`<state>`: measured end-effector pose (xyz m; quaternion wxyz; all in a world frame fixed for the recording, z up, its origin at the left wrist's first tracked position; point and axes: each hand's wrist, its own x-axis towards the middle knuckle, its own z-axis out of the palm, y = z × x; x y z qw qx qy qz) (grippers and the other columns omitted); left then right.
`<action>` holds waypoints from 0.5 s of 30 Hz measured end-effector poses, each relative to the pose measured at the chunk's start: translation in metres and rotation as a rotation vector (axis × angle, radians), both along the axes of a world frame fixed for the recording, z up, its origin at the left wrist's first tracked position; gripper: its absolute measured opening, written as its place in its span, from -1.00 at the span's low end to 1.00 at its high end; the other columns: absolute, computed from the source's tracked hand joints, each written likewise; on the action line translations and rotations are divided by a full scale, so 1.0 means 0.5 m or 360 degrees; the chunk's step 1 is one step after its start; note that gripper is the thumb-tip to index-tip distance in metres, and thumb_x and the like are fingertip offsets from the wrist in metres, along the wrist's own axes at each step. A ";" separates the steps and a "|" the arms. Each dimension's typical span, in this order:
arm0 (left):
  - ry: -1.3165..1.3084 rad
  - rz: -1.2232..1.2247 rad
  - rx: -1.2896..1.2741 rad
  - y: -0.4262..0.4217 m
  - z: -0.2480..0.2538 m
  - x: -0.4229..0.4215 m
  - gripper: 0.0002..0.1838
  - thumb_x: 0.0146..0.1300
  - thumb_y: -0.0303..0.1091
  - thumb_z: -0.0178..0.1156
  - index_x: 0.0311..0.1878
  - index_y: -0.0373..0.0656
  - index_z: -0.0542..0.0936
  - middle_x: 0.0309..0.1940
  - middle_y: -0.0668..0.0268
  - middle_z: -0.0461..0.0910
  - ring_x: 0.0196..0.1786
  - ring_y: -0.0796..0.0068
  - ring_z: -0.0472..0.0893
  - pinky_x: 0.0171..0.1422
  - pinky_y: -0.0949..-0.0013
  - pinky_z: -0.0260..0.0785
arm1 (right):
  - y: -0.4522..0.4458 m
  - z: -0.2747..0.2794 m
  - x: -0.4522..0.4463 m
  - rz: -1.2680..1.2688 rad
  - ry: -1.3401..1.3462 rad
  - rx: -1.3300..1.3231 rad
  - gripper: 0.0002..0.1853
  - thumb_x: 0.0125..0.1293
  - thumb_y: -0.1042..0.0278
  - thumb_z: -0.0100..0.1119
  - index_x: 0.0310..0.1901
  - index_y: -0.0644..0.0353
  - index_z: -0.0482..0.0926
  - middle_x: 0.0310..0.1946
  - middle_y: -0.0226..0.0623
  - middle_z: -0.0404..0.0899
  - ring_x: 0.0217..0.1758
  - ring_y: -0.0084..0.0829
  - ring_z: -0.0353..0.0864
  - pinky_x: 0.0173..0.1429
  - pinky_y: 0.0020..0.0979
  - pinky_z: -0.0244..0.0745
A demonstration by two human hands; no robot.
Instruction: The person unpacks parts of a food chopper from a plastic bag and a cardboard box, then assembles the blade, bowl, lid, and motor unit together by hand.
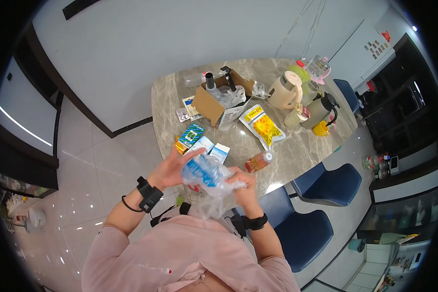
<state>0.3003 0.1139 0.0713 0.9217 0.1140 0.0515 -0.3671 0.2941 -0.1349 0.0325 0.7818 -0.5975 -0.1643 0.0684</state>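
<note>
A crumpled clear plastic bag (210, 174) with blue print is between my two hands, above the near edge of the table. My left hand (169, 169) grips its left side, with fingers stretched along the upper edge. The right side is bunched in the closed fingers of my right hand (243, 184). Just beyond the bag lie a blue-and-white box (220, 152), another white-and-blue box (203, 144) and a green-and-black striped box (191, 135). A bottle with an orange-red label (259, 161) lies to the right of my right hand.
On the marble table (297, 148) are an open cardboard box (209, 106) with bottles inside, a yellow-and-white pouch (262, 125), a cream kettle (283, 92), a grey thermos jug (319, 113) and a yellow cup (321, 128). Blue chairs (297, 228) stand along the right side.
</note>
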 end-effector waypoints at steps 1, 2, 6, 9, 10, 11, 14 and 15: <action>-0.0003 0.0000 0.0001 0.003 -0.032 -0.001 -0.25 0.24 -0.26 0.19 0.43 -0.08 0.07 0.15 0.15 0.44 0.14 0.23 0.51 0.13 0.10 0.42 | 0.005 0.005 0.001 0.0031 -0.0283 -0.0165 -0.80 -0.05 0.74 0.09 -0.41 0.26 0.63 -0.17 -0.20 0.58 -0.15 -0.39 0.57 -0.05 -0.43 0.43; -0.0131 -0.0188 0.0217 0.003 -0.095 -0.006 -0.34 0.28 -0.29 0.12 0.41 -0.09 0.10 0.13 0.15 0.45 0.11 0.26 0.53 0.08 0.08 0.47 | 0.012 0.011 -0.001 0.0033 -0.0287 -0.0166 -0.80 -0.05 0.74 0.09 -0.41 0.26 0.63 -0.17 -0.20 0.58 -0.15 -0.39 0.57 -0.05 -0.43 0.43; -0.0290 -0.0259 0.1126 -0.020 -0.150 -0.013 -0.55 0.29 -0.39 0.11 0.24 -0.21 0.34 -0.02 0.22 0.56 -0.13 0.41 0.64 -0.14 0.31 0.60 | 0.031 0.022 0.001 -0.0098 -0.0613 -0.0648 -0.79 -0.04 0.72 0.12 -0.36 0.26 0.63 -0.10 -0.17 0.56 -0.05 -0.32 0.55 0.03 -0.39 0.40; -0.0164 0.0099 0.1167 0.019 -0.252 0.066 -0.54 0.28 -0.56 -0.06 0.27 -0.16 0.30 -0.12 0.26 0.58 -0.30 0.46 0.65 -0.26 0.29 0.60 | 0.037 0.036 -0.020 -0.0318 -0.0566 -0.0733 -0.69 0.06 0.67 0.15 -0.11 0.23 0.58 -0.06 -0.16 0.56 0.00 -0.29 0.56 0.06 -0.37 0.42; -0.0296 0.0233 0.1330 0.022 -0.180 0.086 -0.57 0.24 -0.58 -0.06 0.19 -0.17 0.39 -0.18 0.29 0.60 -0.34 0.49 0.65 -0.27 0.33 0.58 | 0.039 0.039 -0.036 -0.0509 -0.0417 -0.0707 -0.62 0.13 0.63 0.17 0.03 0.21 0.53 -0.05 -0.14 0.57 0.03 -0.29 0.57 0.08 -0.37 0.43; -0.0432 0.0367 0.1486 0.024 -0.100 0.116 -0.59 0.21 -0.61 -0.06 0.12 -0.17 0.48 -0.25 0.31 0.61 -0.38 0.52 0.64 -0.28 0.37 0.57 | 0.024 0.028 -0.049 -0.0529 -0.0420 -0.0701 -0.62 0.13 0.63 0.17 0.03 0.21 0.53 -0.05 -0.14 0.57 0.03 -0.29 0.57 0.08 -0.37 0.43; -0.1230 0.0715 0.1961 0.059 -0.029 0.242 -0.65 0.09 -0.65 -0.02 -0.07 -0.23 0.61 -0.31 0.30 0.63 -0.35 0.48 0.64 -0.29 0.44 0.49 | -0.064 -0.042 -0.098 -0.0437 0.0256 -0.0539 -0.64 0.32 0.51 0.06 0.15 0.26 0.42 -0.07 -0.17 0.58 -0.09 -0.43 0.61 0.01 -0.48 0.46; -0.1466 0.0813 0.2094 0.057 0.003 0.273 -0.63 0.03 -0.66 -0.01 -0.09 -0.23 0.62 -0.32 0.24 0.64 -0.34 0.39 0.66 -0.26 0.44 0.47 | -0.088 -0.069 -0.120 -0.0508 0.0264 -0.0602 -0.67 0.35 0.49 0.02 0.14 0.30 0.42 -0.12 -0.21 0.59 -0.14 -0.48 0.61 -0.02 -0.51 0.47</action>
